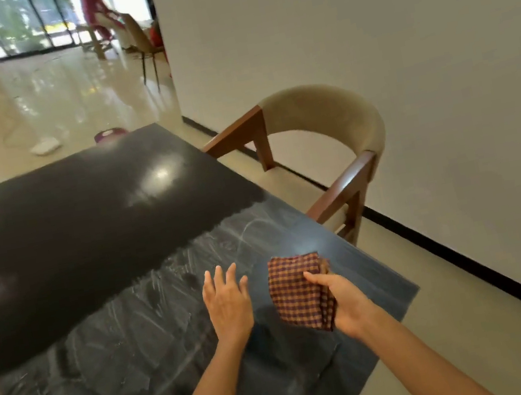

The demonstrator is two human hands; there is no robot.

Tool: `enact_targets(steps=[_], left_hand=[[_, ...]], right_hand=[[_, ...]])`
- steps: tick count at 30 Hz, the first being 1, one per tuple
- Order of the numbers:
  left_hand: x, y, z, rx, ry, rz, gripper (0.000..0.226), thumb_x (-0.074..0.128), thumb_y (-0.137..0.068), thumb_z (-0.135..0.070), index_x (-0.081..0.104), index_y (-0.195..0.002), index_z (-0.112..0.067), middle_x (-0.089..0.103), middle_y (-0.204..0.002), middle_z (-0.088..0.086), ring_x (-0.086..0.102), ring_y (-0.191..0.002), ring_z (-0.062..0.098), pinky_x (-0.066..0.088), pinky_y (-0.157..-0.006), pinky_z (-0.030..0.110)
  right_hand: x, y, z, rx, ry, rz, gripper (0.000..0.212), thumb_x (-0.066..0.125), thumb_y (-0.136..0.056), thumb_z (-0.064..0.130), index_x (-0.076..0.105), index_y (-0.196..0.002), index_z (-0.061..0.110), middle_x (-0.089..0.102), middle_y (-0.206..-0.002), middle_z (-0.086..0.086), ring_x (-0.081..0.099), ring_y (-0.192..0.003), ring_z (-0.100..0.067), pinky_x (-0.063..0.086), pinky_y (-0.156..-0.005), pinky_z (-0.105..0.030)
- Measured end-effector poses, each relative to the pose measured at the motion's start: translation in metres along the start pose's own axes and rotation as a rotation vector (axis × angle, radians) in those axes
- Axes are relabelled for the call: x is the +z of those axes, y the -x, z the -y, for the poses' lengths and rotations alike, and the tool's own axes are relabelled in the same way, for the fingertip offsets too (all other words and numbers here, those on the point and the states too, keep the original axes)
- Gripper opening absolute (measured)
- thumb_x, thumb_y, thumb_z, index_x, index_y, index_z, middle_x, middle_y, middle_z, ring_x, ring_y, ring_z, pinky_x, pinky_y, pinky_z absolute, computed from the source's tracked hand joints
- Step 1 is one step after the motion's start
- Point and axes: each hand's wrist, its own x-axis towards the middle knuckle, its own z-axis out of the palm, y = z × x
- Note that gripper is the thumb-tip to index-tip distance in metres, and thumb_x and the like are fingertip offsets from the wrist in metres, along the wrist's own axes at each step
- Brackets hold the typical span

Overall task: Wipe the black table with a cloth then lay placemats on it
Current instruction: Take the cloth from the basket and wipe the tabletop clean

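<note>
The black table (61, 239) fills the middle of the view; its near half shows pale wipe streaks, its far half looks dark and glossy. My right hand (343, 301) grips a folded red-and-yellow checked cloth (298, 290), held just above the table near its right edge. My left hand (227, 302) hovers beside the cloth with fingers straight and spread, palm down, holding nothing. No placemats are in view.
A beige chair with wooden arms (328, 136) stands at the table's right side, close to a white wall (397, 34). Shiny floor lies beyond the table, with a purple object (108, 134) and a white one (44, 145) on it. A person sits far back.
</note>
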Motion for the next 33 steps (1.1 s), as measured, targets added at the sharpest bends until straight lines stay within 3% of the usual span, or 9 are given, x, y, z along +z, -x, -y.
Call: enact_targets(steps=[6, 10, 13, 16, 22, 27, 29, 31, 33], left_hand=[[0.025, -0.022, -0.005, 0.016, -0.227, -0.024, 0.042, 0.055, -0.094, -0.031, 0.053, -0.133, -0.015, 0.046, -0.142, 0.018, 0.033, -0.138, 0.037, 0.033, -0.11, 0.051], [0.033, -0.046, -0.007, -0.058, -0.276, -0.085, 0.042, 0.059, -0.091, -0.031, 0.056, -0.13, -0.014, 0.048, -0.139, 0.019, 0.036, -0.136, 0.039, 0.035, -0.108, 0.051], [0.038, -0.061, 0.0, -0.095, -0.295, -0.143, 0.041, 0.055, -0.093, -0.032, 0.056, -0.131, -0.016, 0.047, -0.141, 0.018, 0.034, -0.137, 0.037, 0.032, -0.11, 0.05], [0.041, -0.063, 0.008, -0.098, -0.332, -0.15, 0.044, 0.044, -0.095, -0.037, 0.054, -0.133, -0.017, 0.047, -0.142, 0.015, 0.033, -0.138, 0.034, 0.03, -0.111, 0.049], [0.049, -0.056, 0.015, -0.152, -0.361, -0.16, 0.058, 0.022, -0.096, -0.05, 0.053, -0.134, -0.018, 0.046, -0.143, 0.013, 0.033, -0.139, 0.03, 0.027, -0.114, 0.047], [0.052, -0.057, 0.014, -0.162, -0.378, -0.169, 0.058, 0.022, -0.096, -0.052, 0.052, -0.134, -0.018, 0.045, -0.144, 0.012, 0.032, -0.139, 0.029, 0.027, -0.115, 0.046], [0.054, -0.057, 0.014, -0.171, -0.386, -0.169, 0.057, 0.025, -0.096, -0.052, 0.051, -0.135, -0.019, 0.044, -0.145, 0.011, 0.031, -0.14, 0.028, 0.025, -0.116, 0.046], [0.053, -0.057, 0.014, -0.179, -0.379, -0.162, 0.056, 0.026, -0.096, -0.051, 0.049, -0.136, -0.02, 0.042, -0.146, 0.01, 0.029, -0.141, 0.027, 0.024, -0.116, 0.045], [0.053, -0.057, 0.013, -0.181, -0.386, -0.157, 0.055, 0.028, -0.096, -0.051, 0.048, -0.137, -0.02, 0.041, -0.147, 0.01, 0.027, -0.141, 0.026, 0.023, -0.117, 0.045]], right_hand=[[0.004, -0.048, 0.045, -0.028, 0.258, 0.075, 0.027, 0.061, -0.094, 0.018, 0.063, -0.12, 0.011, 0.073, -0.107, -0.008, 0.069, -0.1, -0.026, 0.057, -0.081, -0.041], [0.023, -0.081, 0.076, -0.135, 0.406, 0.13, 0.01, 0.058, -0.096, 0.017, 0.063, -0.104, 0.019, 0.071, -0.101, -0.003, 0.068, -0.092, -0.018, 0.056, -0.073, -0.03], [0.044, -0.107, 0.09, -0.324, 0.563, 0.174, 0.011, 0.056, -0.097, 0.017, 0.061, -0.1, 0.026, 0.069, -0.1, 0.0, 0.066, -0.093, -0.015, 0.056, -0.081, -0.03], [0.06, -0.132, 0.094, -0.442, 0.65, 0.197, 0.016, 0.056, -0.097, 0.021, 0.062, -0.112, 0.024, 0.068, -0.101, 0.005, 0.065, -0.101, -0.016, 0.054, -0.093, -0.037], [0.075, -0.177, 0.11, -0.42, 0.572, 0.142, 0.029, 0.054, -0.098, 0.021, 0.06, -0.125, 0.013, 0.067, -0.106, 0.001, 0.065, -0.105, -0.021, 0.053, -0.094, -0.043], [0.048, -0.231, 0.126, -1.132, 1.239, 0.287, 0.039, 0.055, -0.095, 0.008, 0.055, -0.135, 0.011, 0.056, -0.136, -0.012, 0.052, -0.125, -0.026, 0.043, -0.107, -0.041], [0.037, -0.26, 0.127, -1.113, 1.548, 0.399, 0.046, 0.053, -0.095, 0.004, 0.051, -0.14, 0.017, 0.041, -0.15, -0.011, 0.035, -0.14, -0.033, 0.031, -0.115, -0.05], [0.027, -0.272, 0.122, -0.917, 1.838, 0.505, 0.057, 0.049, -0.094, 0.008, 0.039, -0.147, 0.026, 0.02, -0.16, -0.007, 0.012, -0.148, -0.033, 0.01, -0.121, -0.048], [0.026, -0.272, 0.122, -0.783, 1.903, 0.539, 0.059, 0.047, -0.095, 0.023, 0.03, -0.151, 0.03, 0.007, -0.163, -0.004, -0.002, -0.149, -0.03, -0.002, -0.12, -0.043]])
